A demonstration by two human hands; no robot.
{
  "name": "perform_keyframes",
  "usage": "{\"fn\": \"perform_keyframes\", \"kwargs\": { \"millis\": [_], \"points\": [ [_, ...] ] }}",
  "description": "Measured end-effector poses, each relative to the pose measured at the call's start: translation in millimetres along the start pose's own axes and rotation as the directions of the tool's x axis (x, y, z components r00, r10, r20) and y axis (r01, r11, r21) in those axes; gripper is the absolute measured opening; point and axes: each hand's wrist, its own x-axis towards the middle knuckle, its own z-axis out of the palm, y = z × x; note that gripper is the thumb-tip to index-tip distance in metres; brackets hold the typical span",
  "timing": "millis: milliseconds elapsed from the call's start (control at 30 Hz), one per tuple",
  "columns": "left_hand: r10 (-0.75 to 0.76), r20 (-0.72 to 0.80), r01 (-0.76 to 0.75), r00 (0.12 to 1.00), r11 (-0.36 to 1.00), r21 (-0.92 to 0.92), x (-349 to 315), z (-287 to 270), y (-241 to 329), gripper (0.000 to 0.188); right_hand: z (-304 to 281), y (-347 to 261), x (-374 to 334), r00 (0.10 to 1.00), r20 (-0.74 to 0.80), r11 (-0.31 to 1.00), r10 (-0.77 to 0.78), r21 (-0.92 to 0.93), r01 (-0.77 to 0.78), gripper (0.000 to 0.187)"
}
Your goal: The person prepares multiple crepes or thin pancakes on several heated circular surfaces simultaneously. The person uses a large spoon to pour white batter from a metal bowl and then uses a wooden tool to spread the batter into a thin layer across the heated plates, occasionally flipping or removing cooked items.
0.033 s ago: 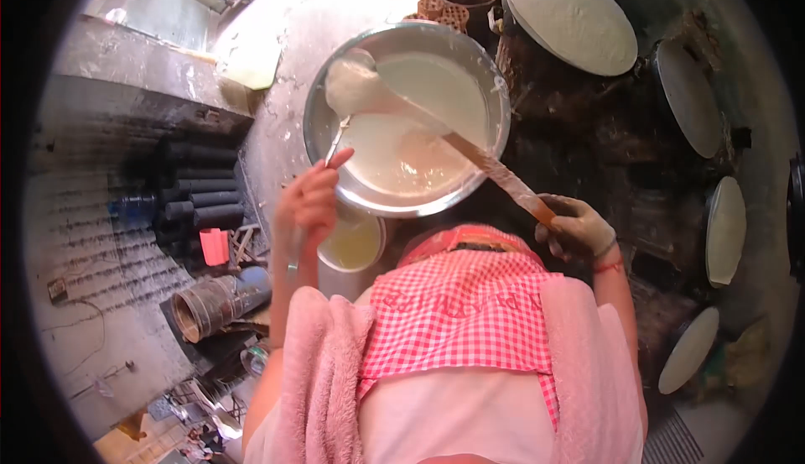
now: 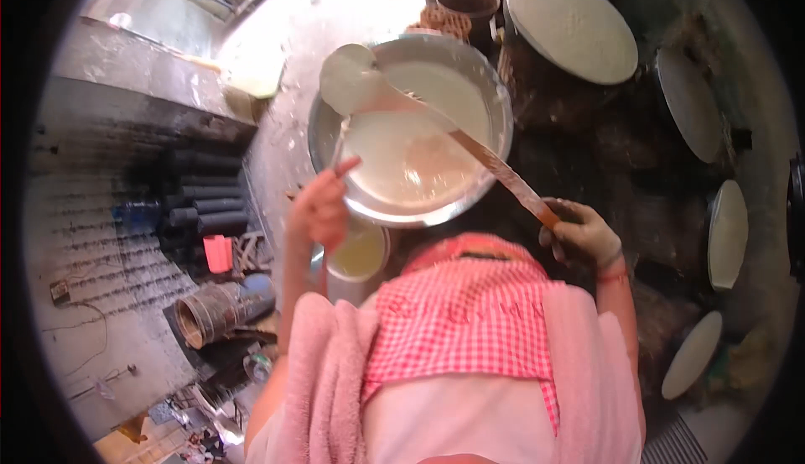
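One metal basin (image 2: 501,120) lies beyond both hands (image 2: 323,210) (image 2: 587,234).

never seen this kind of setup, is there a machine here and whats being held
There is no machine, just a person at work. The view comes from a wide fisheye camera worn on the head, looking down. The bare right hand holds a wooden paddle by its handle; the broad end is over a metal basin of pale liquid. The bare left hand holds a thin metal utensil; its exact kind is unclear. A smaller bowl of yellowish liquid stands nearer the person.
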Motion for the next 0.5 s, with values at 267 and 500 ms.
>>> {"fn": "perform_keyframes", "kwargs": {
  "millis": [267, 500],
  "points": [
    [0.014, -0.505, 0.318, 0.863, 0.761, 0.565, 70.6, -3.4, 25.4, 0.031, 52.9, -11.1, 24.1, 0.659, -0.395, 0.763, -0.64, -0.224, 0.607, 0.05],
    [-0.118, -0.702, 0.681, 0.703, 0.397, 0.615, 147.9, 5.6, -106.7, 0.027, -27.1, 196.8, -107.4, 0.415, -0.904, 0.956, -0.103, 0.025, 0.292, 0.051]
  ]
}}
